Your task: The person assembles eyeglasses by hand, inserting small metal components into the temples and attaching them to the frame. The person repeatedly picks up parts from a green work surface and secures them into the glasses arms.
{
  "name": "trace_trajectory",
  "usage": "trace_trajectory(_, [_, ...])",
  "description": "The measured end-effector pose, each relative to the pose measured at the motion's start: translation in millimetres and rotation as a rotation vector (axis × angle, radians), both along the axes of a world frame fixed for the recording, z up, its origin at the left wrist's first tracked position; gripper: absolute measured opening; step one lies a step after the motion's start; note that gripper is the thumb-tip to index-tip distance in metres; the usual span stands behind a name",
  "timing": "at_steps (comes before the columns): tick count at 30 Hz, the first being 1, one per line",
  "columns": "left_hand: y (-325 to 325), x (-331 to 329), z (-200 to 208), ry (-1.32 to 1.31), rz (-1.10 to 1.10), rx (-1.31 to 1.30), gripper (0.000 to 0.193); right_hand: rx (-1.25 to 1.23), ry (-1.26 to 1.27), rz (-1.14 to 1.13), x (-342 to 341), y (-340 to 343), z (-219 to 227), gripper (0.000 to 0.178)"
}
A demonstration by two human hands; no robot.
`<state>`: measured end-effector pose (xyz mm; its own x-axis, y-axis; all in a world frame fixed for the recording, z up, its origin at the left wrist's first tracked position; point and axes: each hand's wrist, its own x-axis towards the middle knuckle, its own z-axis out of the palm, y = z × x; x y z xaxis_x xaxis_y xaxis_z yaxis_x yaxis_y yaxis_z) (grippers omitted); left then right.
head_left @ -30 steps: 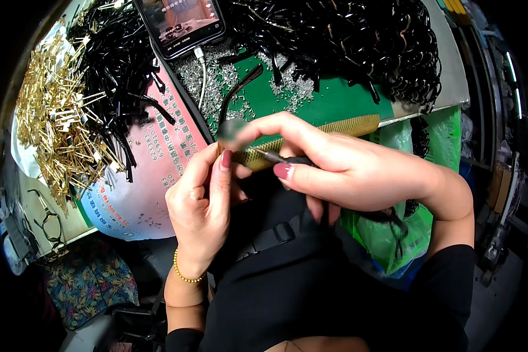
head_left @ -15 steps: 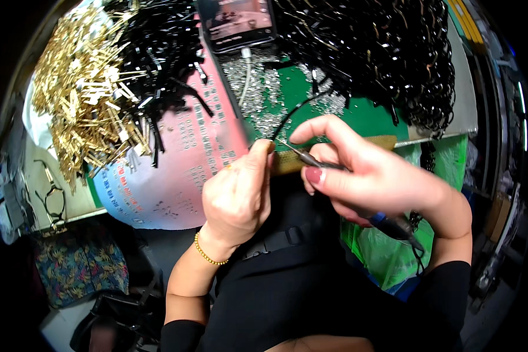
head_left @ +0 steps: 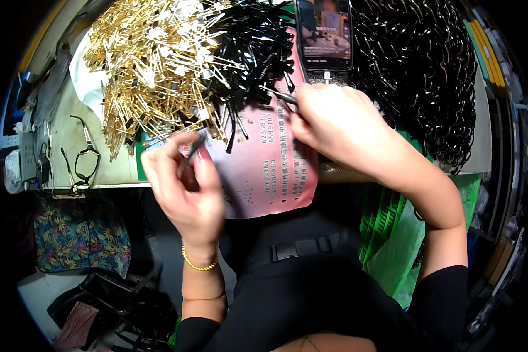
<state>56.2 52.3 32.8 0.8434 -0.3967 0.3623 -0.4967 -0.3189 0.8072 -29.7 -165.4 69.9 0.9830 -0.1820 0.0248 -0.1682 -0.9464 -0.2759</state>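
My right hand [head_left: 343,120] reaches forward over the pink sheet, closed around a slim dark pen-like tool [head_left: 287,98]. Its thin tip points left, at the edge of a pile of glossy black strips [head_left: 252,53]. Nearer and to the left, my left hand [head_left: 188,188] is blurred, its thumb and fingers curled around a short dark strip [head_left: 195,148]. Just beyond that hand lies a heap of gold metal strips [head_left: 146,64], some with black ends. Under both hands spreads the printed pink and bluish sheet [head_left: 246,182].
A phone [head_left: 324,38] with a lit screen and white plug stands at the back middle. Black chain-like strands [head_left: 422,70] fill the right. Eyeglasses [head_left: 87,158] lie on the left. A green plastic crate [head_left: 384,229] stands below the table edge at right.
My hands have parted: the left moved left towards the gold heap, the right forward with the tool. The black strip between them no longer spans to the right pile. The view has shifted.
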Motion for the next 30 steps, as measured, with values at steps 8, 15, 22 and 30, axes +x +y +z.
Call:
trace_trajectory(8, [-31.6,29.8,7.8,-0.129,0.078,0.254,0.026,0.056,-0.07,0.021,-10.2,5.9,2.3,0.018])
trace_trajectory(15, [8.0,5.5,13.8,0.0,0.014,0.269,0.029,-0.054,-0.121,-0.079,-10.2,-7.6,4.6,0.021])
trace_trajectory(22, [-0.8,4.0,-1.4,0.428,-0.203,-0.005,0.019,-0.061,-0.046,0.076,-13.3,8.7,-4.5,0.025])
trace_trajectory(30, [-58.3,12.8,-1.4,0.296,-0.375,0.003,0.026,0.183,-0.049,0.002,-38.7,-4.6,13.9,0.022])
